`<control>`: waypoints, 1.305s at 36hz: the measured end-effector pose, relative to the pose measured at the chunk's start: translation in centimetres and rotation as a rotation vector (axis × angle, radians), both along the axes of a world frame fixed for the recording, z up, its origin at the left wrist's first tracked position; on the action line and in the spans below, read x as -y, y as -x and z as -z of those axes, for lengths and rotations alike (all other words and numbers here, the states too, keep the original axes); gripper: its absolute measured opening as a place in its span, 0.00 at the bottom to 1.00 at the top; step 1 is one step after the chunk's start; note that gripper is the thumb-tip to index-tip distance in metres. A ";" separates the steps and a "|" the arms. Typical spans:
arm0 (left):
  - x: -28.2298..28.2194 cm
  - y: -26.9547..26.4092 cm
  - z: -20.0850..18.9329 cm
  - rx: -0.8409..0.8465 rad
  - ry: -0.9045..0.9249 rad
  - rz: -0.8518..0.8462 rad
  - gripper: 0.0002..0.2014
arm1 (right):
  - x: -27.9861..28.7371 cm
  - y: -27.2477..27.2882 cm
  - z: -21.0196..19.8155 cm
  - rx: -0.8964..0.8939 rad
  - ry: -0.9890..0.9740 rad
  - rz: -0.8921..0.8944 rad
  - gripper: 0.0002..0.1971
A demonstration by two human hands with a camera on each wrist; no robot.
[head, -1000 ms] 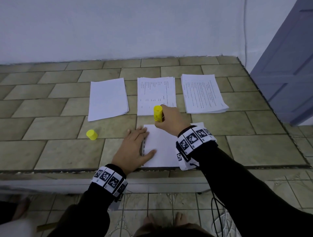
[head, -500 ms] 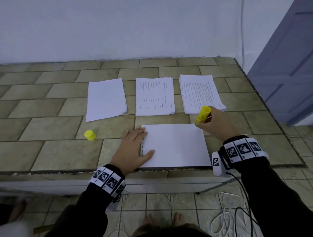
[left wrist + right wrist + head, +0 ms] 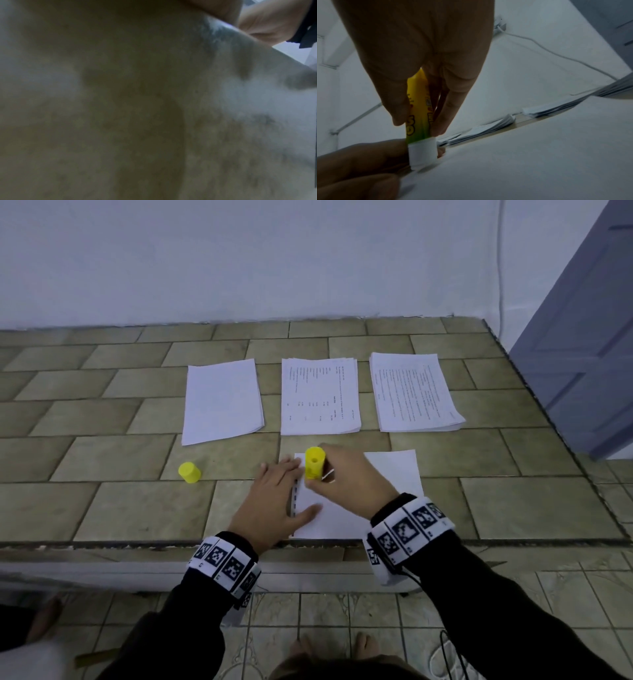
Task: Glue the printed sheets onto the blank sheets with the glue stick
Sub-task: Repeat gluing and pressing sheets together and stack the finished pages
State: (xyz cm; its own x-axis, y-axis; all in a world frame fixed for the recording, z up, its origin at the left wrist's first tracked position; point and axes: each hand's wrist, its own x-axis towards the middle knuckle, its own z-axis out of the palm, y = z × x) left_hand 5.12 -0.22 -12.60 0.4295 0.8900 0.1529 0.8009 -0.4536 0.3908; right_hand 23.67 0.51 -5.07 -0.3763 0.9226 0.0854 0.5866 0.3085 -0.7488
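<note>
Yellow glue stick (image 3: 314, 463) upright in right hand (image 3: 352, 484), fingers clamped round it.
Its white tip presses the blank white sheet's (image 3: 390, 474) left edge; left hand (image 3: 270, 505) lies flat there.

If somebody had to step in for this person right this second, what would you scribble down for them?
Right hand grips the uncapped glue stick, its tip on the near sheet by the left edge. Left hand lies flat, pinning that edge. Yellow cap stands to the left. Behind: blank stack, two printed stacks. Done: cap off, gluing under way. Left: finish gluing, join the sheets, then the remaining sheets.
</note>
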 end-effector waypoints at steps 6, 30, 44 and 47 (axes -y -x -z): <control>-0.1 0.0 0.2 0.030 -0.027 0.026 0.35 | -0.2 1.4 0.3 0.097 -0.014 -0.005 0.09; 0.5 0.0 0.2 0.038 -0.033 -0.014 0.37 | 2.9 -12.0 0.4 0.123 -0.060 0.392 0.08; 0.4 0.3 0.4 0.074 -0.021 -0.008 0.31 | 3.0 -7.5 0.0 0.045 -0.060 0.215 0.07; 0.3 0.4 0.4 0.090 -0.016 -0.006 0.30 | 3.2 -5.0 -0.2 0.049 -0.028 0.054 0.05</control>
State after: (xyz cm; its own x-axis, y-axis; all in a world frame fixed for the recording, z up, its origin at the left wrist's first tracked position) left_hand 4.76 -0.50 -13.02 0.4076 0.8899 0.2049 0.7656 -0.4553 0.4544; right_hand 28.64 -2.64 -4.86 -0.3307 0.9390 0.0941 0.6385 0.2961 -0.7104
